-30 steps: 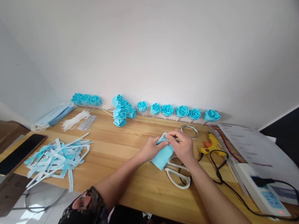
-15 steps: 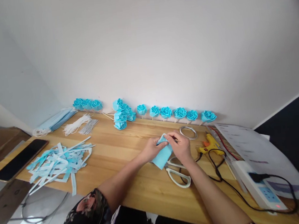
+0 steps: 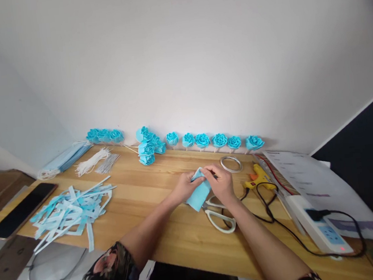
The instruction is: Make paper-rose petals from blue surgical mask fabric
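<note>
Both hands meet over the middle of the wooden table (image 3: 170, 231). The left hand (image 3: 185, 187) and the right hand (image 3: 221, 183) pinch the top edge of a light blue sheet (image 3: 197, 195) between their fingertips — each closed on it, with the sheet hanging down to the tabletop between them. White-handled scissors (image 3: 219, 216) lie just under the right wrist. A yellow glue gun (image 3: 257, 177) rests to the right, near a wire ring (image 3: 231, 164). Blue paper roses (image 3: 219, 140) line the wall — a heap of cut strips (image 3: 69, 209) lies far left.
</note>
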Available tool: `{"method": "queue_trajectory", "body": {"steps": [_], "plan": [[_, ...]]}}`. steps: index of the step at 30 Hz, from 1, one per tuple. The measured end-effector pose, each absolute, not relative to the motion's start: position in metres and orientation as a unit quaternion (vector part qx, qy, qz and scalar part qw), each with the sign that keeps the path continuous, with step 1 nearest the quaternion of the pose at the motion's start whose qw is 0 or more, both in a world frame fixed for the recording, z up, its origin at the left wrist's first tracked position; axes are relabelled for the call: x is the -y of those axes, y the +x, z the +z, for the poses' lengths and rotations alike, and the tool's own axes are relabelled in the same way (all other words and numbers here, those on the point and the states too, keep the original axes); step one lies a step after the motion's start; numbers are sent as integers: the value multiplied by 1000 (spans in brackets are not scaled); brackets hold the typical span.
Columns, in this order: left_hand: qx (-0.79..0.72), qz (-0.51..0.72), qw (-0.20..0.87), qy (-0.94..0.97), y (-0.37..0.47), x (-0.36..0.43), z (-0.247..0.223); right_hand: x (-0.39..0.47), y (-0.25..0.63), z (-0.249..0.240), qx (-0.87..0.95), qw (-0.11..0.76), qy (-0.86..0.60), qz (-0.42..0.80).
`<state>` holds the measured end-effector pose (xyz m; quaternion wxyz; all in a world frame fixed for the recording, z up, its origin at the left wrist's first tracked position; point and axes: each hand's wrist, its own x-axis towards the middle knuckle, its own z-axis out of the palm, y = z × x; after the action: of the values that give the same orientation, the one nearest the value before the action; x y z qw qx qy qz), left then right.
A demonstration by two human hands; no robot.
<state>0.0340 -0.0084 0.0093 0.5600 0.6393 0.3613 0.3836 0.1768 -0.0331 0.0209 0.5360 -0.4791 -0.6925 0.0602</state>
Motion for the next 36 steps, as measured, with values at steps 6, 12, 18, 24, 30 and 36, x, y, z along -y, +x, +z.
{"method": "queue_trajectory", "body": {"steps": [6, 12, 18, 24, 30, 36], "plan": [[-358, 336, 576, 654, 25, 7, 16, 31, 178, 20, 684, 533, -494, 64], [-352, 260, 586, 681, 10, -1, 19, 28, 179, 14, 700, 502, -502, 79], [-342, 175, 452, 805, -15, -8, 48, 29, 181, 20, 683, 503, -519, 104], [-352, 59, 371, 857, -51, 16, 61, 37, 168, 26, 693, 471, -509, 199], [-347, 29, 426, 835, -112, 26, 56, 52, 141, 13, 818, 269, -452, 231], [-591, 271, 167, 741, -162, -66, 58, 58, 132, 2, 875, 172, -423, 158]]}}
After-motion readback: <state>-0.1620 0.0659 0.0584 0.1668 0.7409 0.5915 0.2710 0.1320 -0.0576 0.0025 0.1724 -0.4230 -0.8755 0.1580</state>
